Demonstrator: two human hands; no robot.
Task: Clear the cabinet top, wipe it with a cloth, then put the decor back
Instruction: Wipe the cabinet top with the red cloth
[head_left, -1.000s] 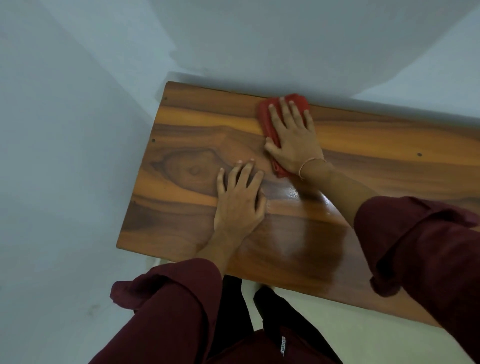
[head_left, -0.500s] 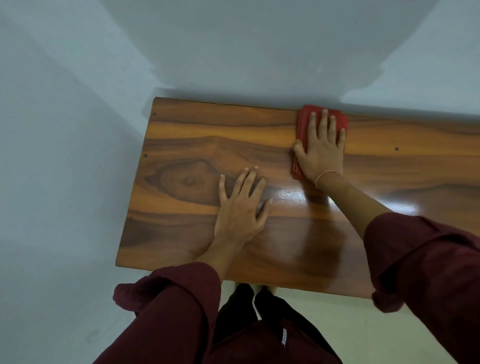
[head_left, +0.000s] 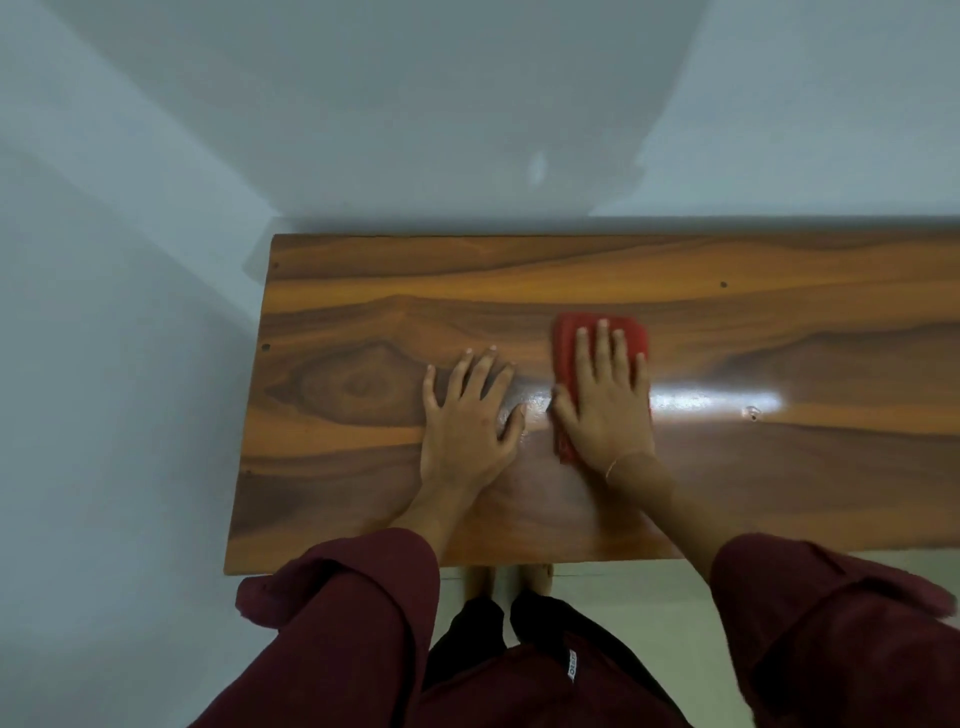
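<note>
The glossy wooden cabinet top (head_left: 363, 291) fills the middle of the head view, and no decor stands on it. A folded red cloth (head_left: 569, 345) lies on the wood right of centre. My right hand (head_left: 605, 400) presses flat on the cloth with fingers spread, covering most of it. My left hand (head_left: 467, 421) rests flat on the bare wood just to the left of the cloth, fingers apart, holding nothing.
Pale walls meet in a corner behind the cabinet's left end (head_left: 270, 223). The cabinet's left edge (head_left: 244, 457) stands close to the side wall. My legs and feet (head_left: 509, 582) are at the front edge. The top runs out of view to the right.
My right hand has slid the red cloth from the back edge toward me to the middle of the top. My left hand has stayed planted flat on the wood.
</note>
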